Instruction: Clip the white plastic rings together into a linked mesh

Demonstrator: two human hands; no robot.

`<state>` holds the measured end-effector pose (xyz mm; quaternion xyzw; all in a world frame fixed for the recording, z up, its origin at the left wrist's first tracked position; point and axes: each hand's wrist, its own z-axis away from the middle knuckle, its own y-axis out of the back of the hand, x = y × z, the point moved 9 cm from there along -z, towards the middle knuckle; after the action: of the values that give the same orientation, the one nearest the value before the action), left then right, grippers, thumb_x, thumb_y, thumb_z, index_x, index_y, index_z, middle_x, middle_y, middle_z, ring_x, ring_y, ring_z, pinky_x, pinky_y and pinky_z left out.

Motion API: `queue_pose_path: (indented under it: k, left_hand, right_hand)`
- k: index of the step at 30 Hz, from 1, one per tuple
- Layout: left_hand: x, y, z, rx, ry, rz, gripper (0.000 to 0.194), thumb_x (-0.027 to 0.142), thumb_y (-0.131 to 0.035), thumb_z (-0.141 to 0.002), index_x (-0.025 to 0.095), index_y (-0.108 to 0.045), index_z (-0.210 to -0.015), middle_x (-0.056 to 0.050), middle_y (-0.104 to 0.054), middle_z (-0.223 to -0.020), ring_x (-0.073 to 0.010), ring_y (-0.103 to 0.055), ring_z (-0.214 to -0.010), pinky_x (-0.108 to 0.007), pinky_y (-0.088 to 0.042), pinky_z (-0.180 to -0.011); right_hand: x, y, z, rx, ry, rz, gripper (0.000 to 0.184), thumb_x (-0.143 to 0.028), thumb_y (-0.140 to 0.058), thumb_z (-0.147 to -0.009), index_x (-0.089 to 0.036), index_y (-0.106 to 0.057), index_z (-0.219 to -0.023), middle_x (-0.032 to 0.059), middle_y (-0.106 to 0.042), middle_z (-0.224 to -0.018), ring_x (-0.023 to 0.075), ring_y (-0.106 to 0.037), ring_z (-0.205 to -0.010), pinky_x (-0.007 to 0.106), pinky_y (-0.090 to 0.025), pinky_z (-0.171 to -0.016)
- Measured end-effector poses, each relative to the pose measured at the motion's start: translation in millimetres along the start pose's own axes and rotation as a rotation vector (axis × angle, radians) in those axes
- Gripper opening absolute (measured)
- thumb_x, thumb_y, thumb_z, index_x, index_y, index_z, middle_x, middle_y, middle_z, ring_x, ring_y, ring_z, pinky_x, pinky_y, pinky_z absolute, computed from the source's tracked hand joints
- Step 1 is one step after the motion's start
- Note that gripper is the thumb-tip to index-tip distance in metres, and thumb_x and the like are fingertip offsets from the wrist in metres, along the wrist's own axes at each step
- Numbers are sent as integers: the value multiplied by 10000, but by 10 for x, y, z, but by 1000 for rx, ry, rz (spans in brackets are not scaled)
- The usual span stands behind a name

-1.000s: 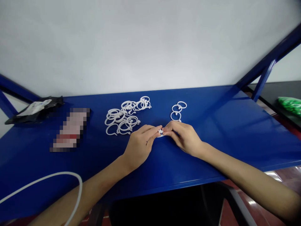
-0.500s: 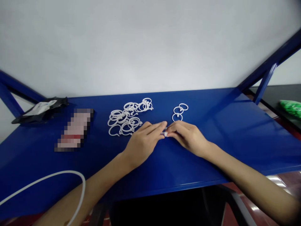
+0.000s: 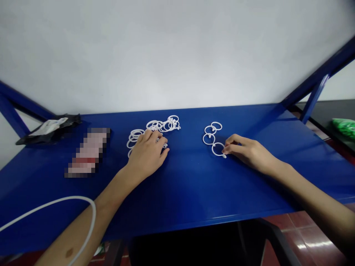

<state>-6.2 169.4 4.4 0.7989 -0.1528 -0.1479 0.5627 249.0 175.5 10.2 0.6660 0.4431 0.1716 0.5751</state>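
My left hand (image 3: 146,153) reaches over a pile of thin white plastic rings (image 3: 135,133), each with a small knob-like end. Its fingers rest curved on the near rings, and the thumb stands apart, so it looks open; part of the pile is hidden under it. To the right, several similar rings lie in a line, touching or overlapping, like a short chain (image 3: 209,139). At its near end, my right hand (image 3: 246,151) pinches the right edge of the last white ring (image 3: 217,149) between thumb and fingertips, close to its knob.
A phone-like pixelated object (image 3: 88,153) lies on the blue table (image 3: 188,192) at the left. Behind it sits a black plastic packet (image 3: 50,129) with a white label. A white cable (image 3: 55,201) loops over my left forearm. Blue frame bars (image 3: 313,98) flank the table.
My hands have parted from the middle. The left has gone left onto the pile; the right has moved slightly right, and one more ring now shows at the chain's near end.
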Motion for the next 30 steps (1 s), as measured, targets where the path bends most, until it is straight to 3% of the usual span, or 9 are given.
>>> queue_pose_path:
  k: [3,10,24,27,30]
  left_hand:
    - [-20,-35,1,-1,3,16,227,256,-533,-962,140,-717,-1027,-139,-657,-1065,-328,-542,-1032,-484,-482,-892]
    - [-67,-6,14,123,-26,99,219,268,-515,-980,180,-713,-1014,-120,-702,-966,-326,-552,-972,-485,-469,-852]
    - [-18,328,20,336,3,62,174,224,-548,-988,170,-691,-1073,-96,-686,-952,-285,-553,-907,-429,-465,-782]
    - [-16,414,34,398,4,139,176,224,-542,-997,180,-685,-1089,-90,-675,-953,-266,-569,-909,-417,-486,-794]
    - [17,466,43,419,0,351,154,200,-559,-995,187,-677,-1094,-61,-671,-962,-204,-618,-875,-348,-524,-782]
  right_hand:
    - [3,-37,-20,9,14,34,274,-226,-426,-1042,-227,-694,-985,83,-669,-1054,163,-666,-828,293,-530,-705]
    - [40,-68,-58,23,47,-1,250,-267,-451,-1044,-238,-699,-1026,85,-700,-1083,183,-690,-896,323,-557,-748]
    - [67,-93,-26,27,47,-25,273,-194,-452,-1033,-227,-697,-1147,98,-692,-1168,204,-687,-1003,353,-570,-823]
    - [55,-52,-15,54,22,-14,280,-196,-451,-1034,-243,-685,-1181,95,-688,-1156,198,-691,-964,356,-579,-799]
    - [-103,54,-40,179,20,21,241,-195,-517,-1007,-263,-679,-1171,85,-705,-1084,208,-691,-928,368,-581,-784]
